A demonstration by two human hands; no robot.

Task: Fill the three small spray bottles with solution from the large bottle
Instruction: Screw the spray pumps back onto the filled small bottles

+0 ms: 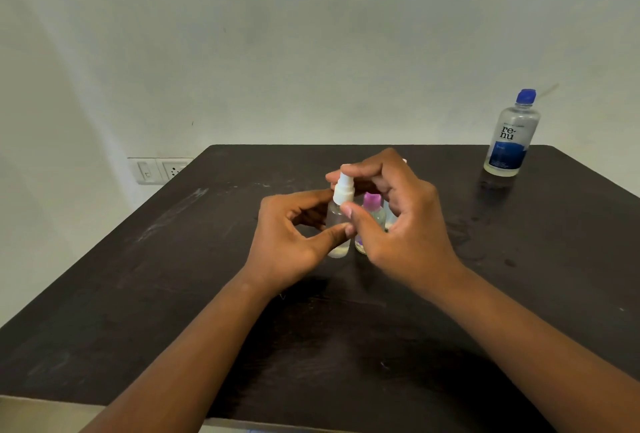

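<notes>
From the head camera, the left hand (291,235) curls its thumb and fingers round the body of a small clear plastic spray bottle with a white pump top (339,221), which stands upright on the dark brown wooden table (173,294). The right hand (398,221) reaches over from the other side, its thumb and fingertips pinching the white pump top at the bottle's neck. Just behind the right thumb, tucked under that palm, stands a second small clear bottle with a pink-purple top (372,214); a third pale bottle (390,216) shows only as a sliver beyond it, mostly hidden by the right hand. Well away, beyond and to the right of the right hand, near the table's far corner, stands the large clear solution bottle with a blue cap and blue label (512,134), upright and capped.
</notes>
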